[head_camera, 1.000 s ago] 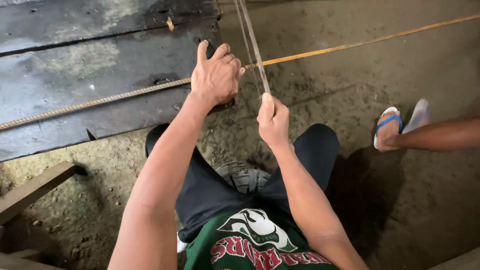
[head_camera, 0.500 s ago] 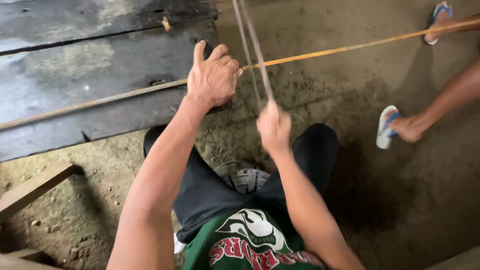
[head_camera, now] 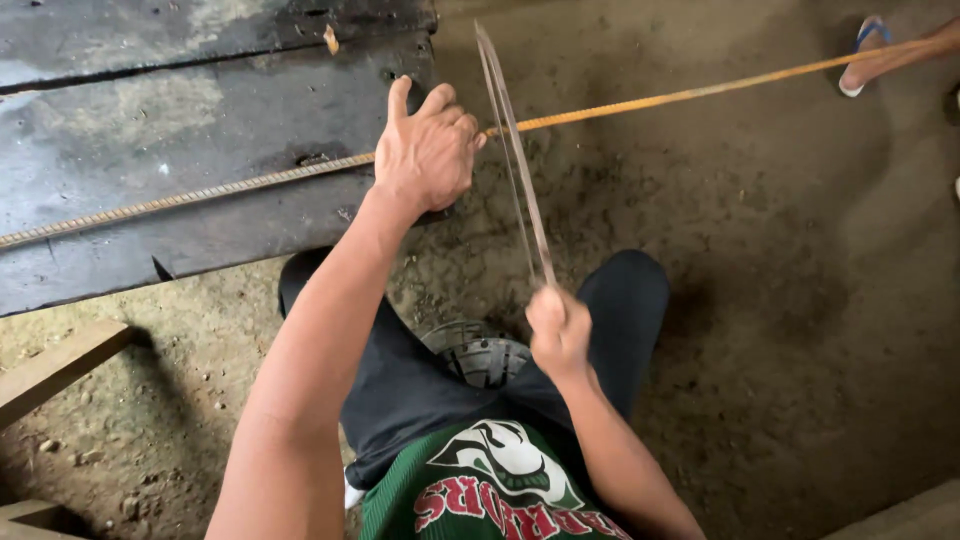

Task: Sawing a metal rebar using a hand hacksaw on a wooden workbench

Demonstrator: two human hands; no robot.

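1. The dirt floor (head_camera: 760, 300) slopes unevenly under the person, who squats at the edge of a dark, worn surface (head_camera: 150, 110). Loose soil could let a foot slip mid-stroke, I judge, and throw the cut off line.
2. The rebar (head_camera: 200, 195) lies across the surface and runs on past its edge over the floor toward the upper right. That long unsupported end could bounce or roll with each stroke and pinch the blade.
3. The left hand (head_camera: 428, 150) presses down on the rebar at the surface's corner, fingers curled over it and thumb raised. It sits just beside the cut line, so a jumping blade could catch the knuckles.
4. The saw (head_camera: 515, 150), a thin frame and blade, stands steeply and crosses the rebar just right of that hand. A twisted stroke could snap so slender a blade.
5. The right hand (head_camera: 558, 330) is closed around the saw's lower end, blurred, near the knee; a sudden release could drive it into the leg.
6. Another person's sandalled foot (head_camera: 862, 62) rests near the rebar's far end and could nudge it.
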